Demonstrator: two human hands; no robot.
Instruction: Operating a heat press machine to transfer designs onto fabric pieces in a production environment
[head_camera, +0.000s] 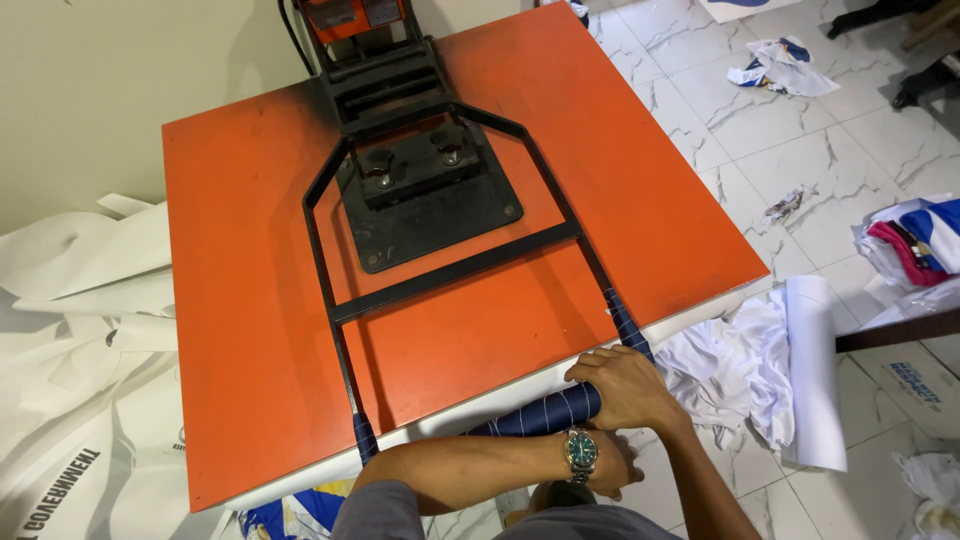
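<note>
A: Handle — the cloth-wrapped bar at the near end of the black frame; where does it sit?

B: At the front edge of the big orange press plate, across the near side, just above the white sheet that pokes out beneath the plate; the wrapping is dark blue with thin pale stripes.

A: And the hands?

B: The right hand is curled tight over the right end of the handle, fingers wrapped round it; the left hand, with a watch on the wrist, crosses under the right forearm; its fingers are hidden, so I cannot tell whether it grips anything.

A: What lies about?

B: A white paper roll and crumpled white cloth on the tiled floor to the right; white printed sheets heaped to the left; coloured fabric at the far right.
</note>
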